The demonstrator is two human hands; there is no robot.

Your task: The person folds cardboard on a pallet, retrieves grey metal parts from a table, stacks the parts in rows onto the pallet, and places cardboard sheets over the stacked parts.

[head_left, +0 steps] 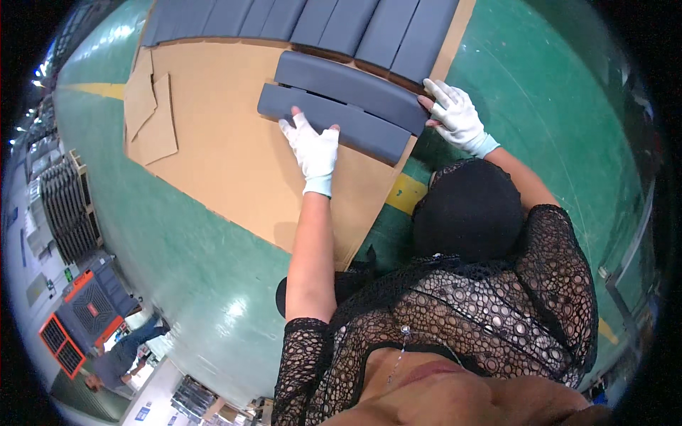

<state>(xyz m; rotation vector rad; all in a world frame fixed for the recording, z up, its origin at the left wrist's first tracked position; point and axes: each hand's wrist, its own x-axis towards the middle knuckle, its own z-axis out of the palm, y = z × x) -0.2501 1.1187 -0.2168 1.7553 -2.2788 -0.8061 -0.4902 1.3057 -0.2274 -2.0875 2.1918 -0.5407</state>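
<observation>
Two long dark-grey panels lie side by side on a sheet of brown cardboard (220,113). My left hand (313,153), in a white glove with bare fingertips, rests with spread fingers on the nearer panel (369,135). At the right end of the farther, slightly curved panel (348,82) is my right hand (457,116), gloved the same way. Its fingers are apart and touch that end, without wrapping round it. A narrow gap runs between the two panels.
Beyond them, a row of similar grey panels (327,25) covers the cardboard's far part. Loose cardboard pieces (160,121) lie at its left. Green floor (540,92) surrounds the sheet. Far left are stacked dark trays (67,206), a grey-and-orange machine (92,309) and another person (124,362).
</observation>
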